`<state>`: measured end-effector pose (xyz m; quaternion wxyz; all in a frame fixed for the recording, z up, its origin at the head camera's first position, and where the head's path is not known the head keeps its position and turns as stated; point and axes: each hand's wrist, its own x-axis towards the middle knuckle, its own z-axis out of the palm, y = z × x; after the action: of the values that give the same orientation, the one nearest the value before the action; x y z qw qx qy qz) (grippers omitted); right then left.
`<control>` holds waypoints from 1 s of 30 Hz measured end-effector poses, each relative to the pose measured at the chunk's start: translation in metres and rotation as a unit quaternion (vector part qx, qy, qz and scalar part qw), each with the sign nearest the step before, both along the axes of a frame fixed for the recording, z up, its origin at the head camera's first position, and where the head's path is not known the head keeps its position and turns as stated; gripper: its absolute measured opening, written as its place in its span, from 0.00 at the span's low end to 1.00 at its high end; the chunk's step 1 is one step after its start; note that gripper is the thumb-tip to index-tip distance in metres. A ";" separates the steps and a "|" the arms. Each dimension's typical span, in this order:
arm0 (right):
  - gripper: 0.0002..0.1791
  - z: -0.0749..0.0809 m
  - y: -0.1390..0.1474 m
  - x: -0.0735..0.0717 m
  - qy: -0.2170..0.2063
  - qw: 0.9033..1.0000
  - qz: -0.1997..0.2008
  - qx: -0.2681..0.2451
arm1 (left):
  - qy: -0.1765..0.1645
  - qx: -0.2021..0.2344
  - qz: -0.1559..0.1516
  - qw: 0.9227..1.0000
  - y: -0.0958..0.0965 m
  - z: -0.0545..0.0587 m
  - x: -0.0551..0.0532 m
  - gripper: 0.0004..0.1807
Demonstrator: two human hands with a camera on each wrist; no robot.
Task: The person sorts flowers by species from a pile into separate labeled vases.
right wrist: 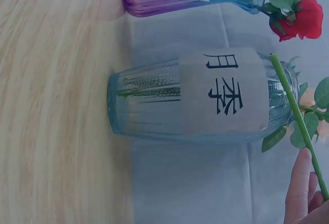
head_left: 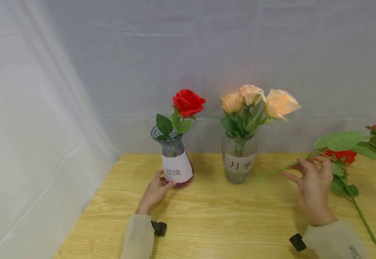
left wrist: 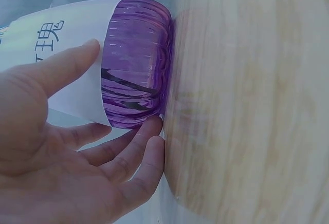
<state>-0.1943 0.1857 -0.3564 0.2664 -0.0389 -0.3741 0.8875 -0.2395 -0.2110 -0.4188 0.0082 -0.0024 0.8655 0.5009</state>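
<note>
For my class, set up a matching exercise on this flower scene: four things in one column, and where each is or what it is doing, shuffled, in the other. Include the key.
Column one
1. Left hand
2. Right hand
3. Peach roses
4. Red rose nearest the left hand

Column two
A. standing in the clear glass vase
B. gripping the blue-and-purple vase near its base
C. standing in the blue-and-purple vase
D. holding a green stem

Pairs: 1-B, 2-D, 3-A, 4-C
</note>
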 end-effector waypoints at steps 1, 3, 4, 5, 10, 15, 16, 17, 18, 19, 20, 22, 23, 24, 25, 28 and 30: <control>0.12 0.001 -0.002 0.000 0.000 1.000 -0.001 0.001 | 0.001 0.000 -0.001 1.000 0.000 0.000 0.000 0.38; 0.12 0.003 -0.005 -0.001 0.002 1.000 -0.001 0.001 | 0.001 -0.001 -0.001 1.000 0.000 -0.001 0.000 0.38; 0.13 0.005 -0.007 -0.001 0.005 1.000 -0.002 0.001 | 0.001 -0.001 -0.001 1.000 0.000 -0.001 -0.001 0.38; 0.13 0.006 -0.010 -0.002 0.008 1.000 -0.004 0.003 | 0.001 -0.001 0.000 1.000 0.000 -0.002 -0.001 0.38; 0.14 0.011 -0.024 -0.005 0.031 0.999 -0.009 0.016 | -0.001 0.000 0.001 1.000 0.000 -0.002 -0.001 0.37; 0.15 0.016 -0.038 -0.008 0.044 0.999 -0.006 0.016 | -0.001 -0.003 0.004 1.000 -0.001 -0.001 0.001 0.37; 0.15 0.017 -0.040 -0.009 0.045 0.999 -0.002 0.009 | 0.000 -0.004 0.003 1.000 -0.001 -0.001 0.001 0.37; 0.16 0.018 -0.043 -0.009 0.044 0.999 0.001 0.004 | -0.001 -0.005 0.004 1.000 -0.001 -0.001 0.001 0.37; 0.17 0.019 -0.045 -0.010 0.042 0.999 0.003 -0.003 | -0.001 -0.005 0.003 1.000 -0.002 -0.001 0.001 0.37; 0.17 0.020 -0.047 -0.010 0.042 0.999 0.004 -0.010 | -0.003 -0.004 0.003 1.000 -0.002 -0.001 0.001 0.37; 0.18 0.021 -0.049 -0.011 0.040 0.999 0.003 -0.015 | -0.003 -0.004 0.002 1.000 -0.002 -0.001 0.001 0.37; 0.18 0.023 -0.053 -0.012 0.037 0.999 0.001 -0.025 | -0.004 -0.004 0.001 1.000 -0.002 -0.002 0.001 0.37; 0.18 0.024 -0.054 -0.012 0.036 0.999 -0.002 -0.026 | -0.004 -0.006 0.001 1.000 -0.002 -0.002 0.000 0.37; 0.18 0.024 -0.056 -0.013 0.036 0.999 -0.003 -0.027 | -0.004 -0.006 0.001 1.000 -0.002 -0.002 0.000 0.37; 0.18 0.024 -0.058 -0.013 0.037 0.999 -0.004 -0.027 | -0.004 -0.006 0.002 1.000 -0.002 -0.002 0.000 0.37; 0.16 0.025 -0.061 -0.013 0.038 0.999 -0.001 -0.018 | -0.003 -0.007 0.002 1.000 -0.001 -0.003 -0.001 0.37; 0.16 0.025 -0.063 -0.013 0.040 0.999 0.003 -0.012 | -0.003 -0.008 0.001 1.000 -0.001 -0.003 -0.001 0.37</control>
<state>-0.2077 0.1227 -0.3316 0.2778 -0.0056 -0.3526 0.8936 -0.2409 -0.2116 -0.4216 0.0100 -0.0051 0.8692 0.4943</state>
